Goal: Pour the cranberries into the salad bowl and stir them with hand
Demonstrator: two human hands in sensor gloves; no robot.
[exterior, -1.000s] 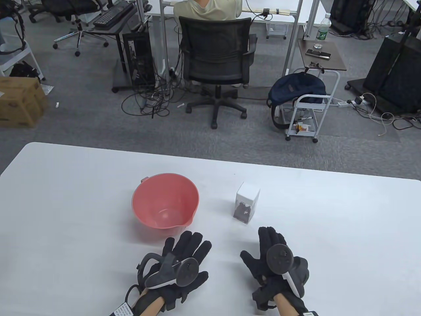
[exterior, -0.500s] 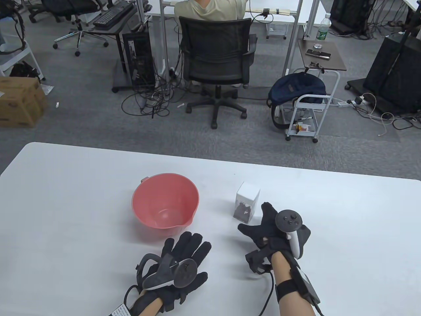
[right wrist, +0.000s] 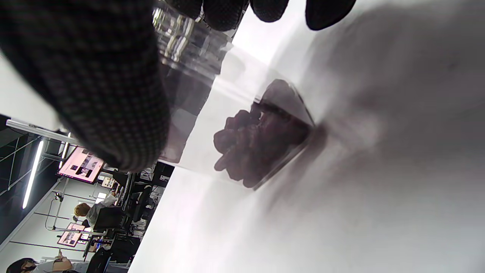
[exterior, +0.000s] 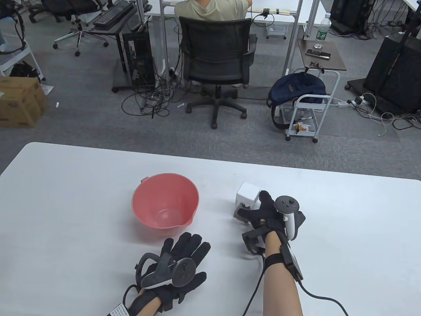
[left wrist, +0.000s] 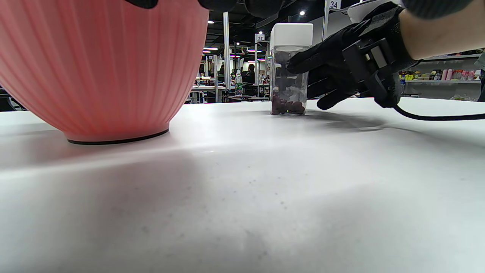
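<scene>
Reaching across the white counter (exterior: 329, 210), the right hand (exterior: 270, 215) curls its thumb and fingers around the clear white-lidded jar of dark cranberries (exterior: 246, 201), which stands upright. Left of it sits the empty pink plastic bowl (exterior: 165, 200). The left hand (exterior: 179, 263) lies flat, fingers straight, holding nothing, just before the bowl.

Upright clear jar (exterior: 246, 201) with white lid, dark cranberries (left wrist: 287, 107) at bottom, right of empty pink bowl (exterior: 165, 200)
</scene>
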